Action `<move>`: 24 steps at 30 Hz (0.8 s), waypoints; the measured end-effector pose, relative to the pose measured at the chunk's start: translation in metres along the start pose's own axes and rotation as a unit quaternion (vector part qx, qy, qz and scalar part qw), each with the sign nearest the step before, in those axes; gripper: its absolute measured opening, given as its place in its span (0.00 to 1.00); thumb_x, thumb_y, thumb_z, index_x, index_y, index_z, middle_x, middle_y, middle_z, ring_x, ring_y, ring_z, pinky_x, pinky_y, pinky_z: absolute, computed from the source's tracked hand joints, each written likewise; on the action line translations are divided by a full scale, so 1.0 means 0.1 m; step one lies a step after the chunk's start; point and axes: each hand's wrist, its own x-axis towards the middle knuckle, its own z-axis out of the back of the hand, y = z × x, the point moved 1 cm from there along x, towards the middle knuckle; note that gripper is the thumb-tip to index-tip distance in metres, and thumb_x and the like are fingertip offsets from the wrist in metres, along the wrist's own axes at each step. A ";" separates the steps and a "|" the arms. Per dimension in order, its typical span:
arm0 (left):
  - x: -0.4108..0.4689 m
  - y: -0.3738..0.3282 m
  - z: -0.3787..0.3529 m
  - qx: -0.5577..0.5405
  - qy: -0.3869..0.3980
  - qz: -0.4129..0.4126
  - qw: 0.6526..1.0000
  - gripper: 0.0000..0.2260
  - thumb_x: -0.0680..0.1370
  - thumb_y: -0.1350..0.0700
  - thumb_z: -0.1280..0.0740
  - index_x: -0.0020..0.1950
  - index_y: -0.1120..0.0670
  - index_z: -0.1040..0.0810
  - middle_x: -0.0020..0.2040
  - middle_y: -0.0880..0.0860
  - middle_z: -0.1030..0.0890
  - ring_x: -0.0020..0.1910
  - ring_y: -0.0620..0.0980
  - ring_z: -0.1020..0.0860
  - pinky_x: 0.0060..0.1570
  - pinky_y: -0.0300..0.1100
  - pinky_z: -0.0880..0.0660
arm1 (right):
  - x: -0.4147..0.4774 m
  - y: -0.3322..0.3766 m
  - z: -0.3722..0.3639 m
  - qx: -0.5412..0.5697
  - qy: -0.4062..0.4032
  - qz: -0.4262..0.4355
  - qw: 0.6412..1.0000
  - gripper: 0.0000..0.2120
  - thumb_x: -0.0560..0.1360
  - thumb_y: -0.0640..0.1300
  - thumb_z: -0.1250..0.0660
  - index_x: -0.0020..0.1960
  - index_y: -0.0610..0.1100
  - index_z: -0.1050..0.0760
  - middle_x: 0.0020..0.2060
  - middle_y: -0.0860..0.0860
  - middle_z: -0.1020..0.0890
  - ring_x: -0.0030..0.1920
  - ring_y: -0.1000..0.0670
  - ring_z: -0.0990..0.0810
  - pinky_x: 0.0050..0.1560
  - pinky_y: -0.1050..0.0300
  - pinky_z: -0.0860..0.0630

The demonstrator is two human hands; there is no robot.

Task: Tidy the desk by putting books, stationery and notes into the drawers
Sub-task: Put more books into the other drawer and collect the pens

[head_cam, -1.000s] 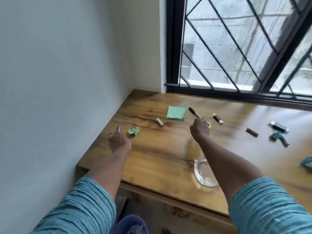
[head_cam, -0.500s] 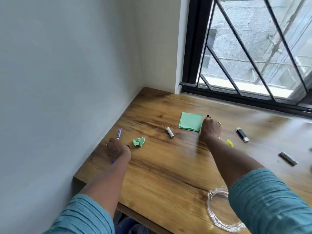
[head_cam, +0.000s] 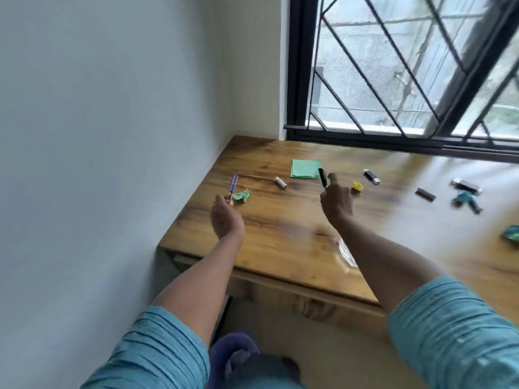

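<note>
My left hand [head_cam: 226,220] holds a purple pen [head_cam: 233,187] lifted above the left end of the wooden desk [head_cam: 280,234]. My right hand [head_cam: 337,203] pinches a black pen [head_cam: 322,177], also raised off the desk. A green sticky-note pad [head_cam: 305,169] lies flat beyond the right hand. A crumpled green note [head_cam: 242,196] sits just right of the purple pen. A small white cylinder [head_cam: 280,183] lies between pad and crumpled note.
A yellow bit [head_cam: 357,186], a black lighter-like item [head_cam: 371,176], a staple strip [head_cam: 425,194], a stapler [head_cam: 466,185], a teal tool [head_cam: 467,201] and another crumpled teal paper [head_cam: 511,234] lie to the right. A glass dish [head_cam: 346,255] sits near the front edge. Wall left, barred window behind.
Both hands have lifted off the desk, each with a pen now raised and pointing up. The view has swung back to the right.
</note>
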 end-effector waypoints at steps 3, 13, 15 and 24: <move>-0.55 -0.09 0.13 -0.030 0.037 -0.051 0.998 0.11 0.80 0.62 0.39 0.62 0.61 0.27 0.59 0.60 0.20 0.59 0.57 0.23 0.56 0.46 0.27 | -0.56 -0.07 0.26 0.039 -0.015 0.007 0.999 0.29 0.72 0.30 0.42 0.72 0.43 0.37 0.53 0.31 0.22 0.52 0.32 0.23 0.48 0.47 0.27; -2.31 -0.48 -0.06 -0.084 0.218 -0.109 0.966 0.13 0.77 0.58 0.34 0.62 0.58 0.23 0.58 0.58 0.19 0.60 0.57 0.22 0.56 0.43 0.29 | -1.80 -0.94 1.16 0.021 -0.032 -0.030 0.999 0.37 0.71 0.30 0.41 0.76 0.52 0.44 0.59 0.38 0.22 0.54 0.37 0.22 0.52 0.49 0.26; -2.70 -0.57 -0.12 -0.083 0.257 -0.133 0.954 0.13 0.77 0.58 0.32 0.61 0.58 0.22 0.58 0.58 0.18 0.59 0.56 0.22 0.54 0.42 0.29 | -1.99 -1.19 1.37 0.008 -0.046 -0.051 0.998 0.37 0.72 0.31 0.41 0.76 0.52 0.44 0.57 0.38 0.21 0.53 0.37 0.22 0.52 0.49 0.26; -4.58 -0.81 -0.67 -0.067 0.406 -0.142 0.900 0.12 0.72 0.55 0.27 0.54 0.57 0.18 0.54 0.55 0.16 0.55 0.52 0.19 0.56 0.42 0.24 | -3.00 -2.62 2.53 -0.029 -0.082 -0.110 0.990 0.32 0.73 0.32 0.39 0.75 0.44 0.40 0.49 0.34 0.20 0.51 0.36 0.21 0.47 0.48 0.28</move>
